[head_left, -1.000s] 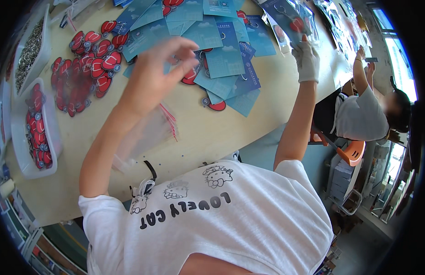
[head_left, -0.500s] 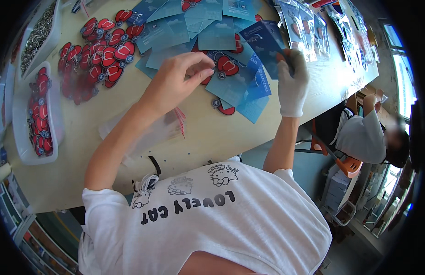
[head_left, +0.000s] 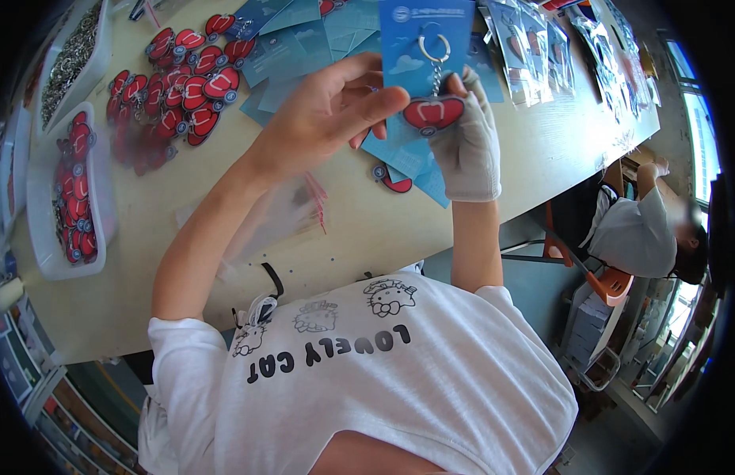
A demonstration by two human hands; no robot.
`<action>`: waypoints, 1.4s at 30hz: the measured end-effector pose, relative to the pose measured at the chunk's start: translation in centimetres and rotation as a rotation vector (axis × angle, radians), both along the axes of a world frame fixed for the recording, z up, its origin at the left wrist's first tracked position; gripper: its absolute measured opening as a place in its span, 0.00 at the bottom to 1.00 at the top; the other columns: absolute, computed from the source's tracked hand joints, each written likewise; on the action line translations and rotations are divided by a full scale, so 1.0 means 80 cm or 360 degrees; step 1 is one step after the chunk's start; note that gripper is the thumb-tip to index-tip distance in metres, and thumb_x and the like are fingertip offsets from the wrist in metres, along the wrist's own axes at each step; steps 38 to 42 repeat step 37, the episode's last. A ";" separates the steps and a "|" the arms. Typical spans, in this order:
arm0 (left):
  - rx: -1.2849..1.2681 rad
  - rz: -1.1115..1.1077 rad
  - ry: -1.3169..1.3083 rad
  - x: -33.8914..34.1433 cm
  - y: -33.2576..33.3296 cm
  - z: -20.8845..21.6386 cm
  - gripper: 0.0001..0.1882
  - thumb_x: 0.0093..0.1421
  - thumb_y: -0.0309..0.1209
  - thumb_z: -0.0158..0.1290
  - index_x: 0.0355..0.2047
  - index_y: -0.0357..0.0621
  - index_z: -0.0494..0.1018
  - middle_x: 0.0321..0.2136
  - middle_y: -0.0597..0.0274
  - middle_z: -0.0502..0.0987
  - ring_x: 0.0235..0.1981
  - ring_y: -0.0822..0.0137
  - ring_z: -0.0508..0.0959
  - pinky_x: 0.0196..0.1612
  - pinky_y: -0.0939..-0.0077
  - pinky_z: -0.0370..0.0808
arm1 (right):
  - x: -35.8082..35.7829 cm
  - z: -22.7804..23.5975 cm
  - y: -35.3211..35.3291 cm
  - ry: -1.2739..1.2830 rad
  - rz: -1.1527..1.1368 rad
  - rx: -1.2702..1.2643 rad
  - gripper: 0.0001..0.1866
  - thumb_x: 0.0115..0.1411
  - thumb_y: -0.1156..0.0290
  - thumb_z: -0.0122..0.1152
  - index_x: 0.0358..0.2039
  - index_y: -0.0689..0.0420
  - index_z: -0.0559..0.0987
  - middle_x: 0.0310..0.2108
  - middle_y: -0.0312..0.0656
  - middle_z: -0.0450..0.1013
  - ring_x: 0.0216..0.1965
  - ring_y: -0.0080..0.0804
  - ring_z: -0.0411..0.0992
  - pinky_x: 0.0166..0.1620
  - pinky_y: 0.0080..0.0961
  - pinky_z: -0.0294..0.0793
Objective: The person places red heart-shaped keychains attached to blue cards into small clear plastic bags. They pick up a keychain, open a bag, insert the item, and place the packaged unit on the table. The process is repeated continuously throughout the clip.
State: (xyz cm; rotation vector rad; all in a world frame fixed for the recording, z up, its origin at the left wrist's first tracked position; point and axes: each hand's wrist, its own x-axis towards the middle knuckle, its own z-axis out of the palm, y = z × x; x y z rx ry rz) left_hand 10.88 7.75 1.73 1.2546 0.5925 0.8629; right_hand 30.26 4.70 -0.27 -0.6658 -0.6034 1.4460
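Note:
My right hand (head_left: 472,146), in a pale fingerless glove, grips a blue printed card (head_left: 403,59) raised above the table. On the card's front lies a keychain with a red flip-flop-shaped charm (head_left: 433,115), a short chain and a silver ring (head_left: 434,49). The right fingertips rest at the charm's upper right. My bare left hand (head_left: 328,111) is at the card's left edge, thumb overlapping its front and the other fingers curled, partly hidden. Beneath the hands lie more blue cards (head_left: 292,55), with a red charm (head_left: 395,184) partly under them.
A heap of red keychain charms (head_left: 177,87) covers the left of the table. Beside it stand white bins of charms (head_left: 47,245) and metal rings (head_left: 102,59). Clear plastic bags (head_left: 268,222) lie near me; packed cards (head_left: 534,55) lie at right. Another person (head_left: 633,229) sits beyond.
My right hand has moved left and turned the card upright, so the keychain on its front now shows. My left hand has shifted right and up to the card's edge.

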 end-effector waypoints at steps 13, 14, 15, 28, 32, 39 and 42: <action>0.0009 0.0776 0.0006 -0.017 -0.029 -0.030 0.12 0.58 0.32 0.59 0.36 0.37 0.71 0.27 0.64 0.78 0.19 0.79 0.72 0.21 0.85 0.69 | -0.055 -0.017 -0.025 -0.2125 -0.0671 0.0596 0.34 0.40 0.69 0.75 0.49 0.58 0.71 0.50 0.48 0.63 0.51 0.42 0.65 0.49 0.31 0.68; 0.0024 0.0820 -0.0023 -0.015 -0.032 -0.032 0.12 0.58 0.32 0.59 0.37 0.37 0.71 0.27 0.64 0.78 0.19 0.79 0.73 0.21 0.86 0.69 | -0.058 -0.016 -0.023 -0.2177 -0.0647 0.0587 0.32 0.40 0.69 0.75 0.48 0.58 0.71 0.51 0.48 0.63 0.51 0.42 0.64 0.50 0.32 0.68; 0.0035 0.0860 -0.0056 -0.011 -0.035 -0.035 0.13 0.58 0.32 0.58 0.37 0.37 0.70 0.27 0.64 0.77 0.19 0.79 0.73 0.21 0.86 0.68 | -0.062 -0.015 -0.023 -0.2234 -0.0623 0.0574 0.31 0.41 0.69 0.75 0.46 0.58 0.72 0.51 0.48 0.63 0.51 0.43 0.64 0.51 0.33 0.67; -0.0143 0.0842 -0.0265 -0.019 -0.055 -0.031 0.11 0.62 0.32 0.53 0.42 0.39 0.68 0.29 0.61 0.77 0.24 0.75 0.75 0.25 0.83 0.70 | -0.052 -0.002 -0.019 -0.2231 -0.0500 0.1055 0.20 0.37 0.90 0.57 0.33 0.58 0.79 0.46 0.47 0.73 0.40 0.36 0.74 0.37 0.26 0.76; -0.0184 0.0826 -0.0154 -0.031 -0.052 -0.033 0.16 0.55 0.24 0.59 0.43 0.39 0.68 0.31 0.64 0.77 0.26 0.78 0.74 0.25 0.85 0.70 | -0.064 -0.001 -0.027 -0.2080 -0.0392 0.0664 0.18 0.47 0.81 0.56 0.41 0.58 0.77 0.50 0.46 0.70 0.44 0.34 0.71 0.45 0.26 0.72; 0.0181 0.1024 -0.0226 -0.046 -0.054 -0.034 0.21 0.55 0.28 0.60 0.46 0.38 0.65 0.33 0.61 0.78 0.27 0.76 0.77 0.26 0.82 0.75 | -0.078 -0.021 -0.036 -0.0636 0.0218 0.0001 0.29 0.61 0.60 0.56 0.60 0.57 0.62 0.59 0.47 0.61 0.54 0.34 0.64 0.59 0.30 0.59; 0.0181 0.1024 -0.0226 -0.046 -0.054 -0.034 0.21 0.55 0.28 0.60 0.46 0.38 0.65 0.33 0.61 0.78 0.27 0.76 0.77 0.26 0.82 0.75 | -0.078 -0.021 -0.036 -0.0636 0.0218 0.0001 0.29 0.61 0.60 0.56 0.60 0.57 0.62 0.59 0.47 0.61 0.54 0.34 0.64 0.59 0.30 0.59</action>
